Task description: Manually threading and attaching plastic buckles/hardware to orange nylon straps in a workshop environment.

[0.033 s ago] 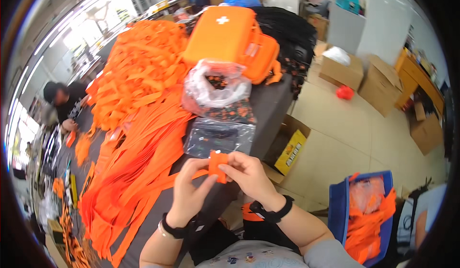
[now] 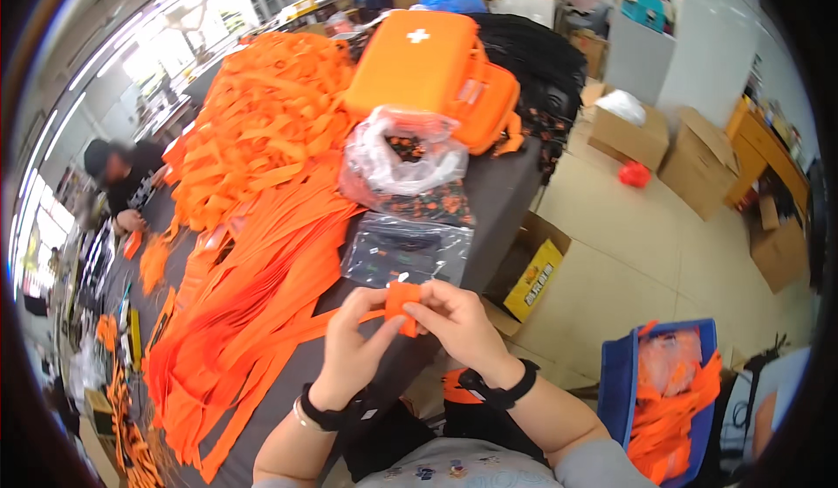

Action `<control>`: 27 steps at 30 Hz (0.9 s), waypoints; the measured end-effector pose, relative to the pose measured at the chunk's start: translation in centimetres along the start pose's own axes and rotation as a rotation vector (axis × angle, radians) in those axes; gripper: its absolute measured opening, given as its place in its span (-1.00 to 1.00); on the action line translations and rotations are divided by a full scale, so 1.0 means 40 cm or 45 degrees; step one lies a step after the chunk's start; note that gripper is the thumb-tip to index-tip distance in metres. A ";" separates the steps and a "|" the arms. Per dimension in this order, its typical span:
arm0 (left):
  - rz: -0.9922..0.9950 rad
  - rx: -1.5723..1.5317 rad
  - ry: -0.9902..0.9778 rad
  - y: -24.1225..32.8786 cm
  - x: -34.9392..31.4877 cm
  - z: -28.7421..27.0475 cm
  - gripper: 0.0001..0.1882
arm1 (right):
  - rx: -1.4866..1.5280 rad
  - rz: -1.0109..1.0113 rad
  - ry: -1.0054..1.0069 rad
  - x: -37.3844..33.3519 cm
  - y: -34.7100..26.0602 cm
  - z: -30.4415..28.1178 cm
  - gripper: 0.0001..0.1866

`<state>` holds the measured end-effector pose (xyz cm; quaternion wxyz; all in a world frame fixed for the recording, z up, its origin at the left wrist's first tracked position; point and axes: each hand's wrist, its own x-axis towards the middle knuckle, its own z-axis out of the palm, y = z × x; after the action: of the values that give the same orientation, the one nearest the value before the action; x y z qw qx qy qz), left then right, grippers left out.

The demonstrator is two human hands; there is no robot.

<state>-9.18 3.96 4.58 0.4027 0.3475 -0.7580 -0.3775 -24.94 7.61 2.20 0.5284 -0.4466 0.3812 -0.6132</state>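
Your left hand (image 2: 356,341) and right hand (image 2: 461,324) pinch an orange webbing strap (image 2: 402,305) near the clear flat bag (image 2: 410,250), apparently unfinished, while the loose straps (image 2: 253,287) to your left look unworked.

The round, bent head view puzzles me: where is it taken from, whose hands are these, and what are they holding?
There is no robot here. A person wears a wide fisheye camera on the head, looking down, which is why straight edges curve. The bare left hand and right hand belong to that person. Between their fingertips they pinch a small folded piece of orange strap.

On the dark table lie a heap of looped orange webbing, a bundle of long orange straps, an orange case with a white cross, and an open clear plastic bag of small black and orange pieces.
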 end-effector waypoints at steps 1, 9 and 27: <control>-0.037 -0.086 -0.011 -0.015 -0.008 0.000 -0.72 | -0.010 0.014 -0.013 -0.006 -0.002 0.009 -0.90; -0.058 0.066 -0.130 0.033 0.008 -0.038 -0.70 | -0.341 -0.222 0.042 -0.006 0.018 0.007 -0.90; 0.191 0.207 -0.046 -0.030 -0.007 -0.029 -0.87 | -0.411 -0.007 -0.007 -0.006 0.038 0.010 -0.92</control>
<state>-7.77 3.27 3.93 0.3867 0.3144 -0.8170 -0.2899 -24.07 7.61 0.85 0.4492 -0.5285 0.4721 -0.5441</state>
